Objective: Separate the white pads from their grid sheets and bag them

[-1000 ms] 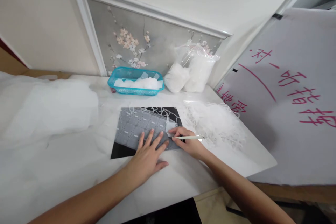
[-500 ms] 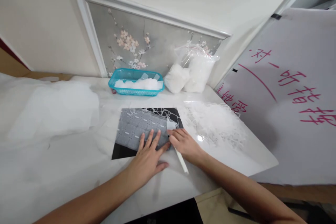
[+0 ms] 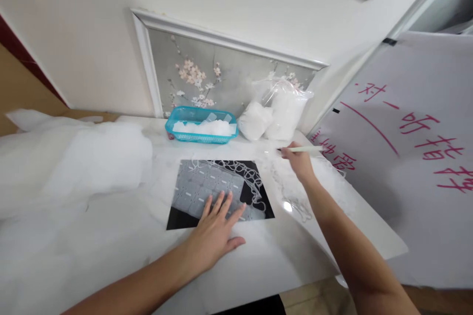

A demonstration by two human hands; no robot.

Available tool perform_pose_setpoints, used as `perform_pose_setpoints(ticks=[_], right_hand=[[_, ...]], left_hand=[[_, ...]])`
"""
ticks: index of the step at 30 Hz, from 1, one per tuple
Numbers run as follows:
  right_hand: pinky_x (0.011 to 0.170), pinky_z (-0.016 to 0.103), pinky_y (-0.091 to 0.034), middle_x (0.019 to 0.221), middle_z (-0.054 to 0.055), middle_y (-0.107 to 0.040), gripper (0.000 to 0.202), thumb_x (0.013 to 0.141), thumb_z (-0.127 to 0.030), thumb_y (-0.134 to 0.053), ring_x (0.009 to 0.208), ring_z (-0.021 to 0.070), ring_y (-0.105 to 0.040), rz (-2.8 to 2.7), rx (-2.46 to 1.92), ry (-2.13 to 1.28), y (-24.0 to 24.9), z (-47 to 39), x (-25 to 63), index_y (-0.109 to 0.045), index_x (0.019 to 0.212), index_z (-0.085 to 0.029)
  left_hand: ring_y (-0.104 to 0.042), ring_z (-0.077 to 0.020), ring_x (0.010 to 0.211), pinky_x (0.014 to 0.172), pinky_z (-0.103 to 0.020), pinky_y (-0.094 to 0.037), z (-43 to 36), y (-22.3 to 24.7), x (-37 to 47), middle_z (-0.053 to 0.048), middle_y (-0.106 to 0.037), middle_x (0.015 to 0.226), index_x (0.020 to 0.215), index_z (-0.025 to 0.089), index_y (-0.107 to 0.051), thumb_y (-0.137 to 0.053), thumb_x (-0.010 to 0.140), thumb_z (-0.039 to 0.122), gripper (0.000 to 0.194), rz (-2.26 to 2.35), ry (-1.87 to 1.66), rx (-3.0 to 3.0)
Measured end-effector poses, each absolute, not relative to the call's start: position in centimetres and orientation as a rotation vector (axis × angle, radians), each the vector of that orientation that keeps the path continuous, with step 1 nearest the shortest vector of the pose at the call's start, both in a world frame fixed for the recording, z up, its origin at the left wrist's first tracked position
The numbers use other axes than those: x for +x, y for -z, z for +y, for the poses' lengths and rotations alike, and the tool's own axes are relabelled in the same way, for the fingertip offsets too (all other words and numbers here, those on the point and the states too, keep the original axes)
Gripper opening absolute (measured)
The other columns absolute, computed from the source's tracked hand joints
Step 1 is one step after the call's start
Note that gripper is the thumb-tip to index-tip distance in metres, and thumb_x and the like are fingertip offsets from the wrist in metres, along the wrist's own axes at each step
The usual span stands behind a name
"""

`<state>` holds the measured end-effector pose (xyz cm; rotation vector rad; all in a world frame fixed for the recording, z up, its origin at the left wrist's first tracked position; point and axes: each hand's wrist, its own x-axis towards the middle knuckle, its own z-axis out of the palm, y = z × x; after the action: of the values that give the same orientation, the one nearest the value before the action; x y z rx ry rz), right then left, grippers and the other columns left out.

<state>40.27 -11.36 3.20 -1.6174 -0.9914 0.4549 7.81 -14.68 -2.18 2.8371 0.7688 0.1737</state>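
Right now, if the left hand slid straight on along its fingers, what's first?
Left hand lies on the grey sheet; ahead, probably the looped white strands along its far side, though height is hard to judge.

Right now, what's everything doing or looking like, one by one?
Left hand: spread out, palm down
Right hand: gripping
Pale stick-like tool: held
Grey patterned sheet: lying flat, under left fingers
Blue basket: open, holding white pieces
Clear bag: bulging with white stuff
White board: written on in red
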Motion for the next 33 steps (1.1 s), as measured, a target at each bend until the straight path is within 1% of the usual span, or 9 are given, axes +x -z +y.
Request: perform_pose_setpoints(ticks=[3,5,7,11,14,24,28,30,33], right_hand=[[0.078,0.035,-0.047,0.09,0.007,-0.065,0.015,0.088,-0.033,-0.051,0.083,0.0202,-0.059,-1.542,-1.591,-0.186,-1.9,-13.3,34.7,-0.055,0.083,-0.019],[0.085,0.036,-0.046,0.102,0.008,-0.065,0.017,0.094,-0.027,-0.043,0.094,0.0214,-0.059,-1.847,-1.487,-0.169,-0.8,-14.9,31.2,-0.058,0.102,-0.021],[0.087,0.035,-0.046,0.105,0.008,-0.065,0.02,0.096,-0.022,-0.041,0.099,0.021,-0.058,-1.99,-1.442,-0.274,0.0,-16.3,28.7,-0.056,0.108,-0.021],[0.086,0.035,-0.046,0.101,0.006,-0.065,0.009,0.092,-0.022,-0.048,0.097,0.0194,-0.059,-1.853,-1.504,-0.546,0.6,-17.4,27.6,-0.056,0.09,-0.02],[0.088,0.034,-0.044,0.112,0.005,-0.063,0.016,0.089,-0.023,-0.054,0.103,0.0187,-0.059,-1.733,-1.478,-0.71,0.5,-17.1,28.1,-0.049,0.074,-0.018],[0.092,0.035,-0.043,0.111,0.004,-0.062,0.017,0.088,-0.022,-0.056,0.106,0.0181,-0.057,-1.768,-1.471,-0.741,0.4,-16.6,28.3,-0.048,0.073,-0.018],[0.09,0.036,-0.045,0.11,0.005,-0.062,0.014,0.091,-0.019,-0.052,0.102,0.019,-0.057,-1.908,-1.479,-0.541,0.7,-17.2,27.5,-0.048,0.078,-0.019],[0.095,0.041,-0.044,0.112,0.01,-0.061,0.008,0.092,-0.015,-0.047,0.105,0.0226,-0.055,-2.092,-1.45,-0.305,1.2,-17.6,26.6,-0.051,0.086,-0.018],[0.101,0.046,-0.04,0.116,0.018,-0.058,0.014,0.092,-0.012,-0.04,0.114,0.0281,-0.05,-2.301,-1.385,-0.053,1.8,-17.7,25.9,-0.054,0.096,-0.013]], left_hand=[[-0.02,-0.0356,0.143,0.113,-0.053,-0.024,-13.7,2.1,7.2,-0.021,-0.023,0.153,0.149,0.016,-0.034,-0.048,0.092,0.058,0.072,0.808,-0.208,2.882],[-0.024,-0.0356,0.142,0.113,-0.052,-0.024,-13.1,2.4,6.8,-0.021,-0.026,0.152,0.144,0.016,-0.041,-0.052,0.091,0.056,0.068,0.809,-0.23,2.925],[-0.025,-0.0353,0.141,0.113,-0.052,-0.024,-12.9,2.8,6.5,-0.019,-0.026,0.153,0.143,0.019,-0.043,-0.056,0.089,0.053,0.066,0.792,-0.25,2.956],[-0.021,-0.035,0.143,0.113,-0.052,-0.023,-13.2,3.4,6.3,-0.019,-0.022,0.154,0.145,0.02,-0.04,-0.058,0.089,0.049,0.065,0.792,-0.28,2.975],[-0.022,-0.0355,0.142,0.113,-0.052,-0.023,-13.2,3.7,6.3,-0.019,-0.022,0.154,0.144,0.02,-0.042,-0.058,0.089,0.049,0.064,0.781,-0.305,2.97],[-0.022,-0.0352,0.143,0.112,-0.052,-0.024,-13.3,4.0,6.2,-0.019,-0.025,0.154,0.143,0.024,-0.042,-0.06,0.088,0.048,0.062,0.775,-0.348,2.956],[-0.022,-0.0348,0.143,0.113,-0.051,-0.023,-13.3,3.9,6.2,-0.018,-0.025,0.154,0.144,0.025,-0.041,-0.061,0.087,0.047,0.064,0.779,-0.343,2.95],[-0.022,-0.035,0.143,0.113,-0.051,-0.023,-13.3,3.8,6.2,-0.018,-0.025,0.154,0.144,0.025,-0.041,-0.063,0.086,0.046,0.065,0.775,-0.324,2.949],[-0.021,-0.0373,0.142,0.112,-0.053,-0.023,-13.5,3.7,6.2,-0.019,-0.025,0.154,0.144,0.025,-0.041,-0.065,0.085,0.044,0.066,0.794,-0.304,2.928]])
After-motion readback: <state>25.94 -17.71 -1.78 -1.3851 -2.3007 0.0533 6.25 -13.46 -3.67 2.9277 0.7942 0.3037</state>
